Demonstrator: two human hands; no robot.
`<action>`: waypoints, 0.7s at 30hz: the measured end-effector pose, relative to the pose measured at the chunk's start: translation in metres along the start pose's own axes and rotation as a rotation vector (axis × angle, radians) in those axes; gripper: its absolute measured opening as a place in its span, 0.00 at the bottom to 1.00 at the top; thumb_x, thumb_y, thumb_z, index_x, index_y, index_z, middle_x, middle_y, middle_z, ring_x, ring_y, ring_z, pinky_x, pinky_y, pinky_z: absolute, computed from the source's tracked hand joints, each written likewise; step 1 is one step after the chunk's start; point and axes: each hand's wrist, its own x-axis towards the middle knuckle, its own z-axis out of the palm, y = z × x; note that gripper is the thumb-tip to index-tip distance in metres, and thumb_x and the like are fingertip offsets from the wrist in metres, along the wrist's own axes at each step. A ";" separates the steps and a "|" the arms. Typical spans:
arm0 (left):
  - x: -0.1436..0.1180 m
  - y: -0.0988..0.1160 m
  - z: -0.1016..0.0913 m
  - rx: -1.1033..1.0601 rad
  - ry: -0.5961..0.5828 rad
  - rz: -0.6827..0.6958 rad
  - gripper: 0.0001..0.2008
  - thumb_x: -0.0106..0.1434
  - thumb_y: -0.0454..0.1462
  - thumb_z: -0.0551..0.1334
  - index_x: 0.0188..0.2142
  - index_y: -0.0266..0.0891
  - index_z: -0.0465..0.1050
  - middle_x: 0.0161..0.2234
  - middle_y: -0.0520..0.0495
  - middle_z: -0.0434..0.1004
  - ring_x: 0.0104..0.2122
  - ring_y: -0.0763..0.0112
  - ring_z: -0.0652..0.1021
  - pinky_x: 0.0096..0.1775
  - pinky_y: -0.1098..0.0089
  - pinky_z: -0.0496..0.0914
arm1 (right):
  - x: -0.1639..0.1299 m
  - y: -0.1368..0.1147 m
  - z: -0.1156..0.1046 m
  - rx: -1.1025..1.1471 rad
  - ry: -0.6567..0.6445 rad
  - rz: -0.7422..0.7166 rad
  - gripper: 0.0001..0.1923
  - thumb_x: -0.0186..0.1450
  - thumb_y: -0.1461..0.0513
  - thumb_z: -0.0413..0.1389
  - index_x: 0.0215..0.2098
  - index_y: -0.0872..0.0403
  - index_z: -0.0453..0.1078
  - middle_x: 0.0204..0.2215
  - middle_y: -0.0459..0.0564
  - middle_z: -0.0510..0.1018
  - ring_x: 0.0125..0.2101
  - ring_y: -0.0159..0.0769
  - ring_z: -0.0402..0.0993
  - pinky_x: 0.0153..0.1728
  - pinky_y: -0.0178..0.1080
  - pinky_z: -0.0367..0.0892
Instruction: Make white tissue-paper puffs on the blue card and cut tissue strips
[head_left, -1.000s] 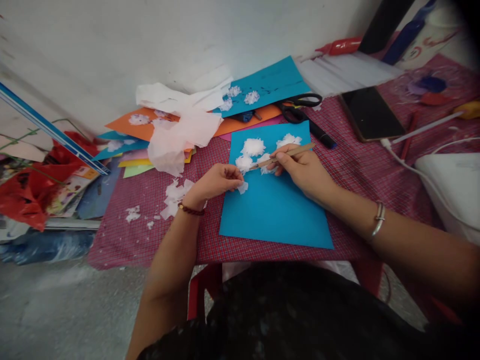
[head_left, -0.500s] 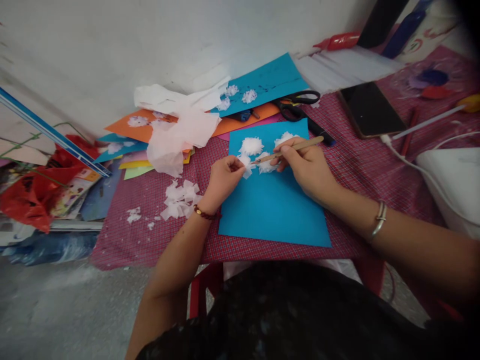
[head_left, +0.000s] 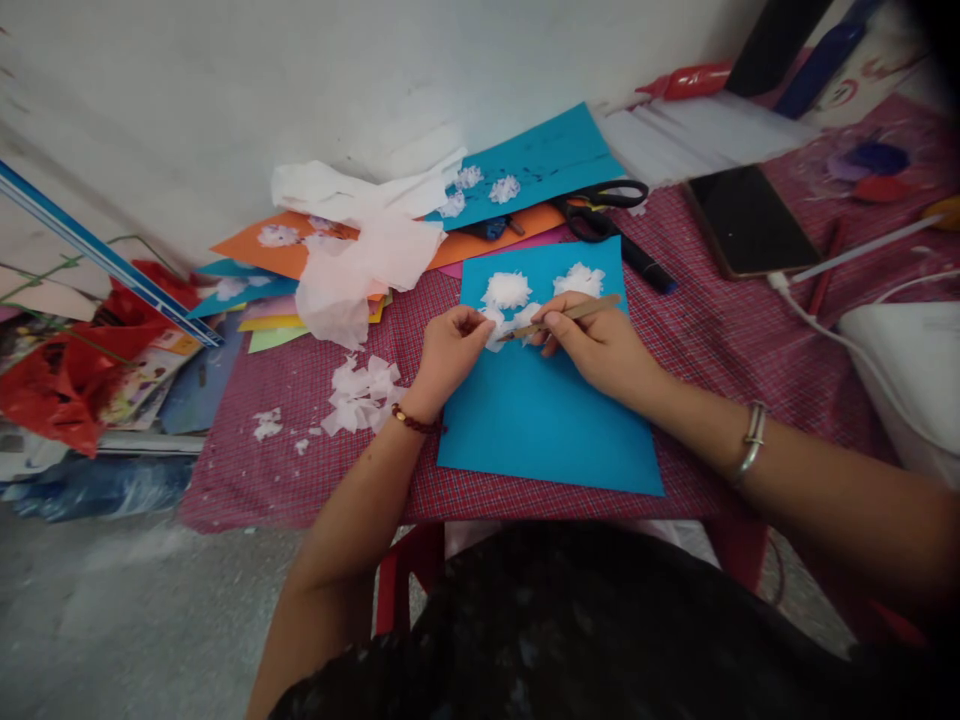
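A blue sheet of paper (head_left: 551,420) lies on the table with white tissue-paper tufts (head_left: 507,290) near its top; another tuft (head_left: 579,280) sits at its upper right. My left hand (head_left: 454,350) pinches a small piece of white tissue paper (head_left: 493,330) at the sheet's left side. In my right hand (head_left: 592,335) is a thin wooden stick (head_left: 577,310), held like a pen. Its tip points left and down at the tissue piece between my hands; whether it touches is too small to tell. My right fingers partly cover a lower tuft.
Loose tissue squares (head_left: 365,395) lie left of the sheet. Behind are scissors (head_left: 600,200), a dark marker (head_left: 649,268), coloured papers (head_left: 285,250) and crumpled tissue (head_left: 360,260). A phone (head_left: 752,220) with a white cable lies right. A wall (head_left: 300,80) bounds the back.
My right hand has shifted slightly down, and the stick lies flatter and further left, its tip now lower by the tissue piece. My left hand keeps its pinch. The view has shifted slightly.
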 end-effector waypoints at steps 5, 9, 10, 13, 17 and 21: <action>0.001 -0.012 0.007 -0.158 0.178 -0.127 0.03 0.65 0.33 0.56 0.36 0.40 0.68 0.32 0.50 0.73 0.24 0.77 0.72 0.25 0.73 0.68 | -0.006 0.011 -0.001 -0.133 -0.064 -0.101 0.11 0.70 0.57 0.51 0.40 0.49 0.75 0.36 0.49 0.80 0.28 0.34 0.76 0.33 0.41 0.72; 0.002 -0.015 0.010 -0.176 0.182 -0.141 0.04 0.64 0.30 0.55 0.35 0.39 0.66 0.31 0.51 0.71 0.22 0.79 0.72 0.23 0.76 0.68 | -0.013 0.017 -0.001 -0.291 -0.103 -0.275 0.13 0.71 0.57 0.50 0.45 0.48 0.76 0.43 0.50 0.81 0.36 0.38 0.79 0.38 0.42 0.74; 0.002 -0.015 0.010 -0.167 0.177 -0.136 0.04 0.64 0.30 0.55 0.35 0.39 0.66 0.31 0.51 0.71 0.22 0.79 0.72 0.23 0.76 0.68 | -0.014 0.017 -0.001 -0.339 -0.120 -0.319 0.14 0.72 0.58 0.49 0.45 0.48 0.76 0.43 0.50 0.81 0.38 0.38 0.79 0.39 0.42 0.74; 0.002 -0.014 0.007 -0.147 0.160 -0.130 0.05 0.63 0.29 0.55 0.35 0.38 0.66 0.31 0.50 0.71 0.23 0.78 0.72 0.23 0.76 0.69 | -0.016 0.015 -0.001 -0.433 -0.176 -0.390 0.15 0.73 0.59 0.48 0.46 0.49 0.76 0.44 0.51 0.80 0.42 0.40 0.79 0.42 0.44 0.74; -0.001 -0.010 0.007 -0.158 0.142 -0.140 0.05 0.63 0.28 0.55 0.34 0.38 0.66 0.31 0.51 0.70 0.24 0.78 0.71 0.24 0.76 0.69 | -0.015 0.010 -0.003 -0.349 -0.121 -0.324 0.12 0.71 0.59 0.50 0.44 0.48 0.76 0.42 0.50 0.81 0.39 0.40 0.79 0.42 0.45 0.74; -0.001 -0.005 0.011 -0.218 0.139 -0.199 0.07 0.61 0.26 0.55 0.33 0.37 0.66 0.31 0.51 0.69 0.24 0.78 0.70 0.25 0.76 0.68 | -0.008 0.006 -0.007 -0.020 0.132 -0.083 0.11 0.71 0.56 0.50 0.37 0.49 0.73 0.29 0.48 0.79 0.26 0.34 0.75 0.32 0.41 0.72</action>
